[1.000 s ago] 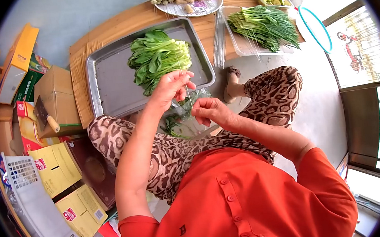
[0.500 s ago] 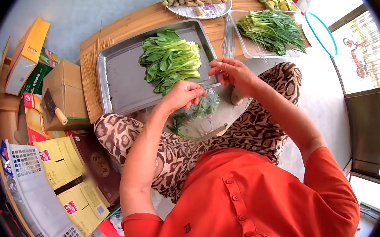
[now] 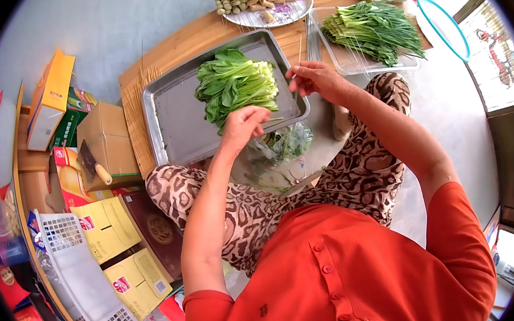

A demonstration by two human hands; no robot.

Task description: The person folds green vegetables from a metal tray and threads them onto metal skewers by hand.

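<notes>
Over the near rim of a grey metal tray (image 3: 171, 122), my left hand (image 3: 243, 127) is closed in a pinch. A thin pale-green vegetable stalk (image 3: 275, 119) shows at its fingertips. My right hand (image 3: 319, 83) is at the tray's right corner, thumb and fingers pinched together. From it a thin skewer (image 3: 300, 48) appears to point up. Leafy greens with pale stems (image 3: 237, 86) lie in a row in the tray, just beyond my left hand. Below the hands, a clear plastic bag (image 3: 283, 145) of greens sits between my legs, close to a knife blade (image 3: 302, 184).
Behind the tray on the wooden table (image 3: 197, 40) are a plate of skewered food (image 3: 284, 14), a plastic tub of long greens (image 3: 374, 31), and loose skewers (image 3: 313, 39). A cleaver (image 3: 95, 164) leans against a cardboard box (image 3: 105, 140) at left, above a white basket (image 3: 80, 271).
My right hand has lifted slightly up and right, and a thin skewer now shows upright above it. My left hand stays near the tray's rim. The whole view has shifted a little.
</notes>
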